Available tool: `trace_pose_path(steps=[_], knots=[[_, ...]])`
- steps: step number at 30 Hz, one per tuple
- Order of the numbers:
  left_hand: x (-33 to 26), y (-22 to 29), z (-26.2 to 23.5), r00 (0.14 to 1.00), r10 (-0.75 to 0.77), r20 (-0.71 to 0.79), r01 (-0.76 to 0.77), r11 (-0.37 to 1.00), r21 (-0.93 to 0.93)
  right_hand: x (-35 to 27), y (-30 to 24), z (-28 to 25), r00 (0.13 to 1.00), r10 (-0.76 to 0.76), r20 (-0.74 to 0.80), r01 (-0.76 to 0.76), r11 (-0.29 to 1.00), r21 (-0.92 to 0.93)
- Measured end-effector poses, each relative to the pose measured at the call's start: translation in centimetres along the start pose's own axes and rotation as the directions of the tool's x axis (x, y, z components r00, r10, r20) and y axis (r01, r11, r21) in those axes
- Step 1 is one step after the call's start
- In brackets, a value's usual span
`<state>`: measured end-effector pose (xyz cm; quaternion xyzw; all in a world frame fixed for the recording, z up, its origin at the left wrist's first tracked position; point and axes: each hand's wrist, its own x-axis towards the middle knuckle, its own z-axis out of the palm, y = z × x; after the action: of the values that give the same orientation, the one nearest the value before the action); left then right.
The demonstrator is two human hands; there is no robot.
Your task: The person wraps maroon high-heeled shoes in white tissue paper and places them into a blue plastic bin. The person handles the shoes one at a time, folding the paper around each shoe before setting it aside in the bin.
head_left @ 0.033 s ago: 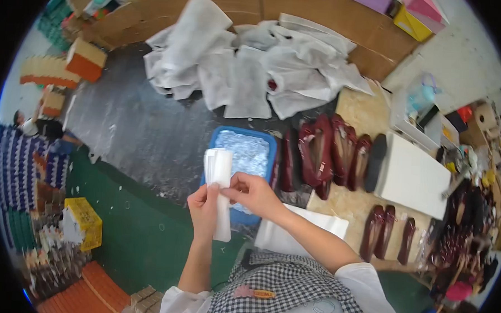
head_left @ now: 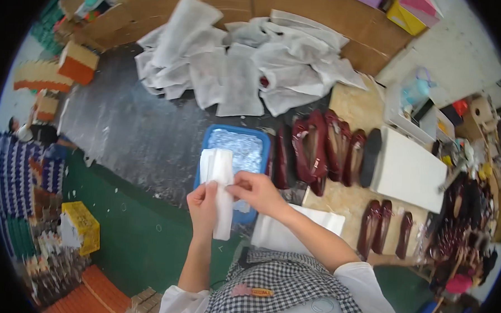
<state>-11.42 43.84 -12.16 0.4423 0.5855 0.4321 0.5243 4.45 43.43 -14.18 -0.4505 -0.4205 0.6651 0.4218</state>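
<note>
My left hand (head_left: 203, 202) is closed on a stack of folded white sheets (head_left: 222, 211), thumb laid along its front. On the stack's right edge, the fingers of my right hand (head_left: 257, 193) pinch the sheets. Whether they are paper or thin cloth I cannot tell. Beneath the stack stands a blue tray (head_left: 266, 151) heaped with small shiny silvery-white pieces (head_left: 237, 146), partly covered by my hands. Just right of the tray, several glossy dark red flat shoes (head_left: 312, 153) stand close together.
Greyish-white soft bags (head_left: 242, 80) lie piled at the table's back. To the right are a white box (head_left: 409, 169), more red shoes (head_left: 384, 224) and a cluttered white bin (head_left: 411, 113). A white sheet (head_left: 320, 224) lies near my body. A yellow crate (head_left: 82, 227) stands at left.
The whole view has shifted slightly. My right fingers have moved a little along the stack's right edge, and its top layers look flatter and wider.
</note>
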Motion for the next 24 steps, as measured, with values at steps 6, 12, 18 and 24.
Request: trace_pose_path(steps=[6, 12, 18, 24], knots=[[1.7, -2.2, 1.2, 0.975, 0.135, 0.175, -0.181, 0.942, 0.281, -6.2, 3.6, -15.3, 0.762, -0.537, -0.361, -0.078, 0.477, -0.875], [2.7, -1.1, 6.9, 0.865, 0.277, 0.419, -0.488, 0.658, 0.573, -8.7, 7.7, -25.4, 0.678, -0.101, -0.728, -0.238, 0.907, -0.347], [4.4, -4.2, 6.3, 0.853, 0.339, 0.396, -0.521, 0.530, 0.669, -17.3, -4.4, -15.5, 0.995, 0.005, -0.096, -0.069, 0.732, -0.678], [-1.9, 1.8, 6.1, 0.872, 0.353, 0.338, -0.486, 0.705, 0.517, -3.2, 0.8, -7.0, 0.972, 0.221, -0.082, -0.212, 0.971, 0.109]])
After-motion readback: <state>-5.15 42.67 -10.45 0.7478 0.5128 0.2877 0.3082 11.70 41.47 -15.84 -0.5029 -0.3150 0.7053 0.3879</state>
